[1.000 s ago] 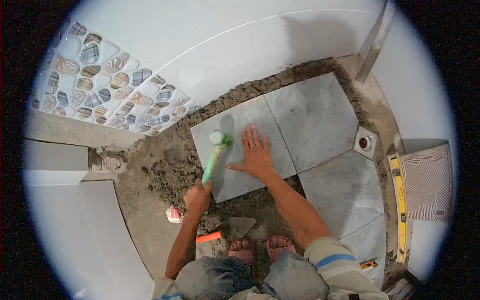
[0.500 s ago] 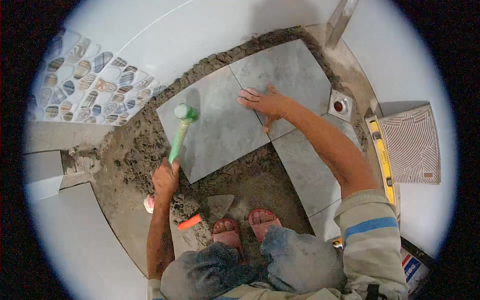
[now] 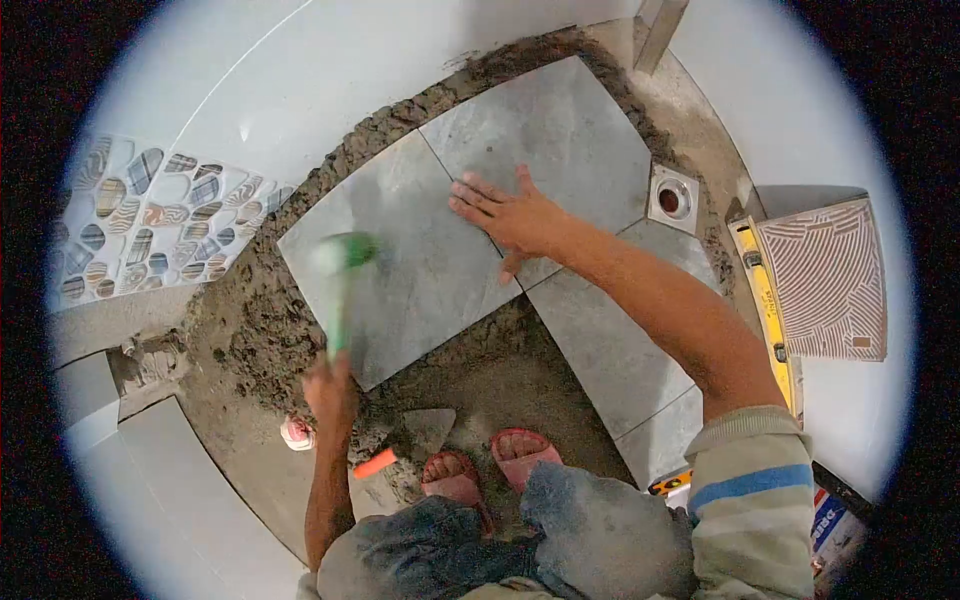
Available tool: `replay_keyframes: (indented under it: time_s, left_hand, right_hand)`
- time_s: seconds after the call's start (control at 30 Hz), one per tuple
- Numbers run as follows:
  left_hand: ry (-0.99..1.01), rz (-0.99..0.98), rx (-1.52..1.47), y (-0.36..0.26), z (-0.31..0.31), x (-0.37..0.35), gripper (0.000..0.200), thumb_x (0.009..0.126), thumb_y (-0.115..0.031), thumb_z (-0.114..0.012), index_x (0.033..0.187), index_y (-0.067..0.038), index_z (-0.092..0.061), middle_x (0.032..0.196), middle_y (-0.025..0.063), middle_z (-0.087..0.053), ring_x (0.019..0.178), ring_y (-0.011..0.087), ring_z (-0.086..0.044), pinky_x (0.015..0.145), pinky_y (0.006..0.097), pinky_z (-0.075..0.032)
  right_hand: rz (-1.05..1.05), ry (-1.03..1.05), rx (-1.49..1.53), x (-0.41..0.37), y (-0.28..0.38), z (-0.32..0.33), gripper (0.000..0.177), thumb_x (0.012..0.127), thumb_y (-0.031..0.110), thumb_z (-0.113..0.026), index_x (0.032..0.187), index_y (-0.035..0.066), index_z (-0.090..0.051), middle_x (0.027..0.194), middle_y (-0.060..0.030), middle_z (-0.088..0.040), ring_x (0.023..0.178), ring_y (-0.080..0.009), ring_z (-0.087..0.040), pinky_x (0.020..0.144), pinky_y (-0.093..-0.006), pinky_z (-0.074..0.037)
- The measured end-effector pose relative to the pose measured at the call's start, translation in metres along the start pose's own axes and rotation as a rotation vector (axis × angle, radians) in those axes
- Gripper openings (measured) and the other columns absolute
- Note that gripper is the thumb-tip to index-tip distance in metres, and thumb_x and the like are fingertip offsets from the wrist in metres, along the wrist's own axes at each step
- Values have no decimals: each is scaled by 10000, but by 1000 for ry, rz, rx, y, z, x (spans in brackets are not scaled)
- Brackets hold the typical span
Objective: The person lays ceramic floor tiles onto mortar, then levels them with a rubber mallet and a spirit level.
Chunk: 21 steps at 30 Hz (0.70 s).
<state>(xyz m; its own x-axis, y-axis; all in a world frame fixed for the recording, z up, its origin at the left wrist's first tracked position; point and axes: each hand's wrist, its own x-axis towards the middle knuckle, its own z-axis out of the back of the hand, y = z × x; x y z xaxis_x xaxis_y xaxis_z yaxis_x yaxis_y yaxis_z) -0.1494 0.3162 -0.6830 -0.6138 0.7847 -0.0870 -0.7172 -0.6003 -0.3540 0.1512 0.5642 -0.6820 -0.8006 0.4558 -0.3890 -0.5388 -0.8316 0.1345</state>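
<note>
My left hand point(image 3: 330, 395) is wrapped round the green handle of a mallet point(image 3: 343, 262). The mallet's pale and green head, smeared by motion, is over the left grey floor tile point(image 3: 420, 275). With fingers spread, my right hand point(image 3: 510, 215) lies flat across the joint between that tile and the far grey tile point(image 3: 560, 130). More grey tiling point(image 3: 620, 320) extends under my right forearm. Dark mortar point(image 3: 265, 330) borders the tiles on the left and at the back.
A trowel point(image 3: 430, 430) with an orange handle lies near my pink sandals point(image 3: 522, 446). On the right are a square drain point(image 3: 673, 198), a yellow spirit level point(image 3: 768, 310) and a tile with ridged back point(image 3: 828, 280). Pebble-patterned wall tiles point(image 3: 150, 220) are at left.
The view has shifted slightly, so the tiles sit further left. My left hand has swung the mallet, whose head is now blurred. My right hand stays flat on the tiles.
</note>
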Motion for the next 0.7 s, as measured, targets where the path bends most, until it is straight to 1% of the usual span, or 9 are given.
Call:
replay_keyframes:
  time_s: [0.07,0.1,0.13,0.23,0.37,0.43,0.57,0.63,0.7]
  left_hand:
    - [262,-145,166,-19,6,5,567,932,-491,-383,1062,26,-579,721,259,-614,749,455,-587,886,509,-376]
    - [209,-317,253,2,-8,10,576,934,-494,-368,1089,24,-567,707,248,-632,779,447,-617,956,517,-337]
    - [213,-305,253,10,-11,7,576,934,-494,-368,1089,24,-567,707,248,-632,779,447,-617,956,517,-337]
    - [245,-158,282,-26,2,7,531,933,-481,-391,1051,4,-574,638,215,-623,717,432,-618,915,515,-360]
    - [213,-240,268,-23,3,17,476,928,-466,-428,977,-14,-569,621,207,-618,665,408,-622,844,510,-381]
    - [217,-311,295,-19,3,17,428,912,-441,-474,920,-26,-579,613,180,-597,637,402,-592,772,489,-389]
    - [89,-455,183,-22,24,2,346,887,-377,-521,858,-40,-591,674,154,-571,620,393,-539,717,469,-381]
    - [-61,-551,-29,-7,24,-11,284,870,-319,-546,816,-45,-597,750,142,-541,614,383,-494,658,457,-370]
    - [-42,-513,-27,-15,18,-8,281,869,-312,-547,820,-39,-594,745,145,-539,610,391,-492,649,452,-370]
  right_hand:
    - [13,-10,-13,0,-2,-1,1331,498,545,-825,1499,152,-41,1575,-1,-42,1445,-215,-64,1008,-734,-195]
    - [-4,16,3,0,-1,-2,1332,495,531,-832,1499,152,-43,1575,-4,-43,1445,-216,-66,1014,-733,-187]
    - [-11,38,16,1,1,-1,1334,491,517,-839,1498,152,-44,1574,-8,-44,1444,-217,-69,1020,-731,-180]
    - [-17,62,43,2,2,4,1339,491,497,-846,1497,140,-38,1574,-23,-36,1444,-223,-63,1031,-731,-156]
    - [-6,33,-78,7,5,5,1154,626,450,-792,1492,105,-111,1569,-48,-110,1437,-223,-135,1010,-751,-131]
    - [-19,-96,-97,7,8,-10,968,755,332,-710,1490,97,-125,1565,-64,-132,1432,-223,-158,1005,-751,-140]
    - [-40,-64,-176,5,10,-2,838,822,257,-629,1487,96,-146,1564,-72,-136,1428,-226,-175,1001,-749,-153]
    - [-44,21,-89,7,8,-5,1388,463,506,-852,1493,108,-12,1574,-56,-20,1445,-239,-70,1020,-743,-142]
    - [-45,28,-75,7,9,-4,1382,462,504,-852,1493,106,-21,1574,-57,-30,1444,-238,-77,1016,-746,-142]
